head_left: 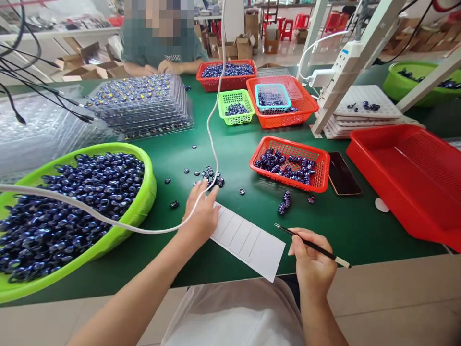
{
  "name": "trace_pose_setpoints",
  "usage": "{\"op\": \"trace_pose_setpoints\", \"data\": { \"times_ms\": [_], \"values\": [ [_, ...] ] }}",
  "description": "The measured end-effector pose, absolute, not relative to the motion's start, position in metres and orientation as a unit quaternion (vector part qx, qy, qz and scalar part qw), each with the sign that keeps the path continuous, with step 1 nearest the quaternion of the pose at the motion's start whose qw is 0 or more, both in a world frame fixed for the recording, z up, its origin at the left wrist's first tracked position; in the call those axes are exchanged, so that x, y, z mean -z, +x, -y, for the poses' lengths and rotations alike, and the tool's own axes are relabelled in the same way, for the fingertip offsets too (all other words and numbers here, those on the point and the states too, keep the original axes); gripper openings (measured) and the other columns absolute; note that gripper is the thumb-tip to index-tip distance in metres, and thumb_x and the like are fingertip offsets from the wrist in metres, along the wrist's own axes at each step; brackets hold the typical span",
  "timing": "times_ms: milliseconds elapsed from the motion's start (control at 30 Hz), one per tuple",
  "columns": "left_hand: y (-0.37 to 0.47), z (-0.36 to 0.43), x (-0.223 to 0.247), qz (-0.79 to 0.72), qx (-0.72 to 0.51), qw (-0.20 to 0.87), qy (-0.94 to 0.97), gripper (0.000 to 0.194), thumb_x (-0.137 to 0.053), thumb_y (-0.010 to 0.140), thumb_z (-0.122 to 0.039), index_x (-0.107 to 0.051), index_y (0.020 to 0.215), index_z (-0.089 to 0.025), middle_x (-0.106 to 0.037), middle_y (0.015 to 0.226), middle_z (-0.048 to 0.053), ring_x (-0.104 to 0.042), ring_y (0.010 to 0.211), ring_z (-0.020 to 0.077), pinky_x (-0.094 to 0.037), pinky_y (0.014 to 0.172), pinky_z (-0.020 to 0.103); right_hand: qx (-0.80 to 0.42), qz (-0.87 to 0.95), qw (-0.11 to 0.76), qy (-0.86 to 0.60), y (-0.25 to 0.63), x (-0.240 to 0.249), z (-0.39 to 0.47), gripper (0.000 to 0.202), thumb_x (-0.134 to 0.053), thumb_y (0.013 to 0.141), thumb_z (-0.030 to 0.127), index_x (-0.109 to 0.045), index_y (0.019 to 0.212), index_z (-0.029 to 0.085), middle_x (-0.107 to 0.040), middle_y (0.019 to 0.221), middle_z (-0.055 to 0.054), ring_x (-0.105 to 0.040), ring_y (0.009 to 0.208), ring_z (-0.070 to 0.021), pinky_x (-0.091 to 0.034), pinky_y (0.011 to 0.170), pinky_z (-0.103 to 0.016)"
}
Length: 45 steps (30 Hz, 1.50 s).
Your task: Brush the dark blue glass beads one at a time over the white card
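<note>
My left hand (201, 209) reaches over the green table to a small cluster of dark blue beads (211, 175), its fingertips touching them. It rests partly on a white ruled card (250, 242) near the front edge. My right hand (309, 259) holds a thin black needle-like tool (311, 246) that points left over the card's end. A short strung bunch of beads (284, 202) lies just beyond. A large green basket (142, 202) full of blue beads stands at my left.
A small red basket (288, 144) with beads, a black phone (342, 175) and a big empty red tray (414, 178) lie to the right. A white cable (212, 144) hangs across. Opposite, a person's hands (160, 68) work over stacked clear bead trays (144, 103). More baskets (284, 98) stand behind.
</note>
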<state>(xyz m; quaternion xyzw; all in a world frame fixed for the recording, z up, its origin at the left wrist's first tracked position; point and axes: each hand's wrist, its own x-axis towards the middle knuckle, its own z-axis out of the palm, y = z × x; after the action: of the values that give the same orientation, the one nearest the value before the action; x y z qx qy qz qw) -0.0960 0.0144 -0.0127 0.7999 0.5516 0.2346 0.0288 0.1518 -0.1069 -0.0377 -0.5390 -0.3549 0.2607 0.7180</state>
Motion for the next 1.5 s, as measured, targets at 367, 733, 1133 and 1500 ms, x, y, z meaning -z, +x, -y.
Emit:
{"op": "trace_pose_setpoints", "data": {
  "times_ms": [367,733,1133,1500],
  "values": [
    [0.038,0.001,0.007,-0.377,-0.152,0.116,0.906,0.035,-0.068,0.091,-0.045,-0.061,0.112,-0.017,-0.065,0.106,0.01,-0.064,0.096,0.0269,-0.055,0.087,0.042,-0.16,0.268,0.789,-0.529,0.151,0.03,0.106,0.013,-0.073,0.084,0.019,-0.061,0.086,0.019,-0.073,0.091,-0.003,-0.057,0.047,-0.0078,-0.049,0.045,-0.026],
    [0.035,-0.013,0.02,-0.363,-0.198,0.181,0.892,0.016,-0.061,0.091,-0.012,-0.068,0.105,-0.016,-0.07,0.107,0.009,-0.068,0.096,0.0229,-0.058,0.085,0.034,-0.178,0.273,0.789,-0.521,0.151,0.032,0.106,0.013,-0.073,0.084,0.02,-0.062,0.089,0.019,-0.073,0.093,-0.004,-0.059,0.048,-0.0077,-0.05,0.046,-0.026],
    [0.041,-0.011,0.027,-0.363,-0.255,0.227,0.867,0.027,-0.058,0.087,-0.007,-0.073,0.108,-0.016,-0.068,0.1,0.009,-0.068,0.088,0.0194,-0.06,0.082,0.033,-0.196,0.268,0.785,-0.522,0.152,0.032,0.104,0.014,-0.077,0.082,0.021,-0.065,0.088,0.018,-0.074,0.091,-0.004,-0.058,0.048,-0.0074,-0.05,0.047,-0.025],
    [-0.023,0.011,0.008,-0.356,-0.306,0.291,0.833,0.023,-0.061,0.09,-0.007,-0.069,0.11,-0.017,-0.071,0.095,0.006,-0.068,0.083,0.0172,-0.058,0.075,0.029,-0.239,0.276,0.752,-0.548,0.156,0.034,0.103,0.017,-0.078,0.081,0.025,-0.064,0.085,0.018,-0.074,0.088,-0.003,-0.057,0.049,-0.0074,-0.048,0.05,-0.025]
  ]
}}
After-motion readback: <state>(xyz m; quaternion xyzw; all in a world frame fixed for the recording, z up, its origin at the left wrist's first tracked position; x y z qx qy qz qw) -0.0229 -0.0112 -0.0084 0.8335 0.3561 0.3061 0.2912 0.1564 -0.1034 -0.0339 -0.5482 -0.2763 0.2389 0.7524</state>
